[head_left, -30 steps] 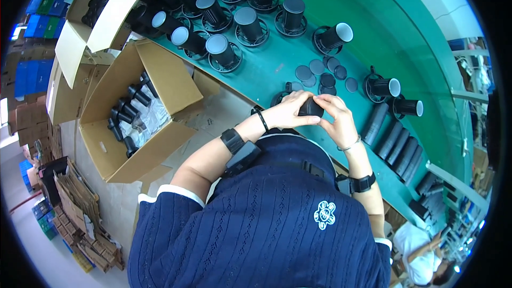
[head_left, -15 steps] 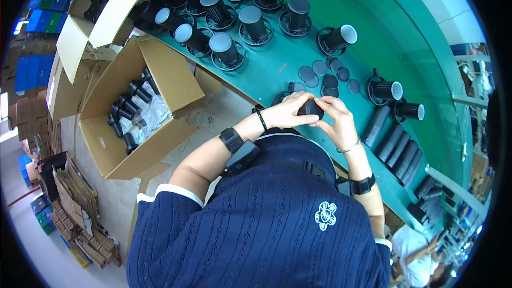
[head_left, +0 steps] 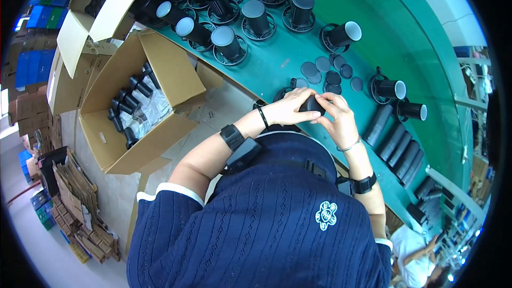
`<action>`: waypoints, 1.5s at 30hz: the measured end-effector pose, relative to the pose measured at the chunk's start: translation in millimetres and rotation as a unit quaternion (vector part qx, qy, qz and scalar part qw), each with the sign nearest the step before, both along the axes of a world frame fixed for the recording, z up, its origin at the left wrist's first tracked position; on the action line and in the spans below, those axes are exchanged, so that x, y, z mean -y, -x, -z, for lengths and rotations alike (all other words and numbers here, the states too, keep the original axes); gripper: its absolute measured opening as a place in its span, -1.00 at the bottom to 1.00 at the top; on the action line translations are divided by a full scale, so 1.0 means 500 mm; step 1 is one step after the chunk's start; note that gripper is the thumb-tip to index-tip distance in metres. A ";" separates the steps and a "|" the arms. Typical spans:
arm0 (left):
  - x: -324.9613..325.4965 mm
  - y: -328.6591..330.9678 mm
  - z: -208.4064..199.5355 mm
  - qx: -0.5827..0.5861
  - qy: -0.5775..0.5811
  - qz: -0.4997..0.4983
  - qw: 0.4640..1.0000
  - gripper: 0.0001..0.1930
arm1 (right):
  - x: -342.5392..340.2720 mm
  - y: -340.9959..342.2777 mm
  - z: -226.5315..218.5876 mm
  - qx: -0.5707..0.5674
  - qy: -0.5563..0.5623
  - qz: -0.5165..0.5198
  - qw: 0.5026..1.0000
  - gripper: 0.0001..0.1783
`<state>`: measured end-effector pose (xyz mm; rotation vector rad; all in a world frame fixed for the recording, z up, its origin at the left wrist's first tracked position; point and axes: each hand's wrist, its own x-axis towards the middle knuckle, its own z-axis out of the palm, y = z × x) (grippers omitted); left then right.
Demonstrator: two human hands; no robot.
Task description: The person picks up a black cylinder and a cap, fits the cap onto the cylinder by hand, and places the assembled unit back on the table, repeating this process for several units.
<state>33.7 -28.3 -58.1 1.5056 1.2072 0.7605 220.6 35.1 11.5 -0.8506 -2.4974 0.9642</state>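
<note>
My left hand (head_left: 290,109) is wrapped round a black cylinder (head_left: 311,105) at the near edge of the green bench. Fingers and thumb of my right hand (head_left: 337,118) press on the cylinder's round dark top from the other side. Part of a black ring base (head_left: 279,94) shows behind my left hand; the cylinder's lower part is hidden. Just beyond my hands lie several loose dark discs (head_left: 322,64), some overlapping. To their right, two black cylinders with white insides, one of them a tilted cylinder (head_left: 396,89), lie with ring bases.
Several capped black cylinders (head_left: 256,18) on ring bases stand at the bench's far left. Another white-lined cylinder (head_left: 344,34) leans near the green wall. Dark tubes (head_left: 394,141) lie at right. An open carton (head_left: 173,66) with black parts and plastic stands left, beside stacked cardboard.
Both hands stay on the cylinder, their fingers shifted slightly over its top. The whole view has moved a little; nothing else on the bench visibly differs.
</note>
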 end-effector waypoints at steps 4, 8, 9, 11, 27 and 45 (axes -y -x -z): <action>-0.001 0.001 -0.004 -0.004 -0.010 0.002 1.000 -0.36 | 0.007 0.006 -0.009 0.016 -0.027 -0.004 0.999 -0.37; -0.003 0.003 -0.007 -0.011 -0.016 0.002 1.000 -0.38 | -0.003 0.012 -0.011 0.037 -0.028 -0.022 0.999 -0.38; -0.002 0.004 -0.003 -0.011 -0.018 0.002 1.000 -0.38 | -0.007 0.012 -0.010 0.030 -0.038 -0.039 0.998 -0.38; 0.004 0.008 0.007 0.032 -0.005 -0.034 0.999 -0.38 | -0.010 0.009 0.017 -0.061 0.126 0.003 0.990 -0.44; 0.026 0.008 -0.011 0.110 0.013 -0.097 0.989 -0.16 | -0.019 0.038 0.057 -0.061 0.530 0.088 0.841 -0.65; -0.139 0.111 -0.013 -0.084 -0.221 -0.320 0.917 -0.41 | -0.247 0.018 0.037 -0.093 -0.052 0.286 0.952 -0.30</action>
